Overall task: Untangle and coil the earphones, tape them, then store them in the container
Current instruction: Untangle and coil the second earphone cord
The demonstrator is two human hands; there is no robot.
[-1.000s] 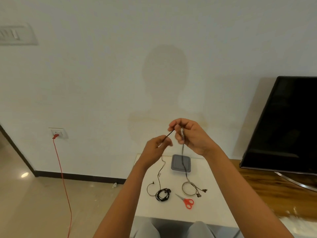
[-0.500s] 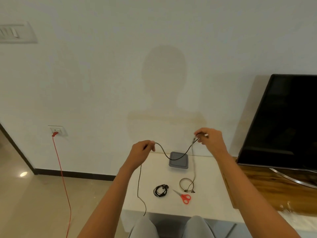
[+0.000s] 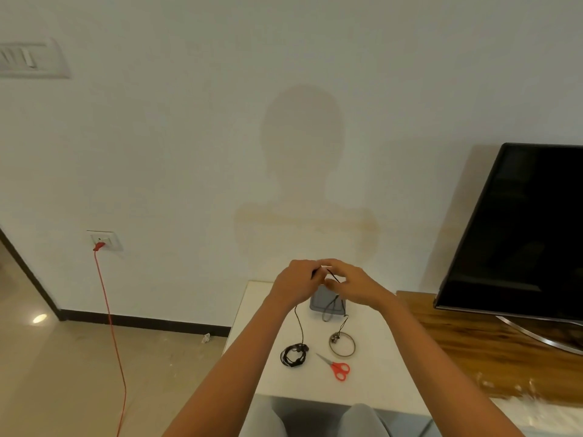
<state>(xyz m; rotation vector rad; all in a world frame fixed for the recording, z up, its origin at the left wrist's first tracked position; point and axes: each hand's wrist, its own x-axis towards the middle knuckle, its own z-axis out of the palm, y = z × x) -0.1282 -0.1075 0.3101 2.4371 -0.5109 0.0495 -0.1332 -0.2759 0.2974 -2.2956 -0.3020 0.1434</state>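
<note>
Both grips are held close together above the far end of the table [image 3: 378,367], knuckles nearly touching.

Left grip [image 3: 295,283]: fingers curled, pinching the black earphone cable [image 3: 332,275].

Right grip [image 3: 358,287]: thumb and forefinger closed on the same cable. A short stretch runs between the two grips.

Below the left grip, one strand hangs straight down to a black bundle [image 3: 293,354] of coiled earphones lying on the table. Whether strand and bundle are joined cannot be told.

Below the right grip, a slack loop hangs in front of the grey container [image 3: 317,302]. The container sits on the table directly under both grips and is partly hidden by them. A further strand drops from that side to the tape ring [image 3: 342,354], and the earbuds [image 3: 335,337] lie at the ring's left rim.

Red-handled scissors [image 3: 339,369] lie nearer the person, between ring and bundle, touching neither.

Well right of the right grip, a dark television [image 3: 520,231] stands on a wooden top [image 3: 457,335]. Well left of the left grip, a red cord [image 3: 110,326] hangs from a wall socket [image 3: 102,240] to the floor [image 3: 63,373].
</note>
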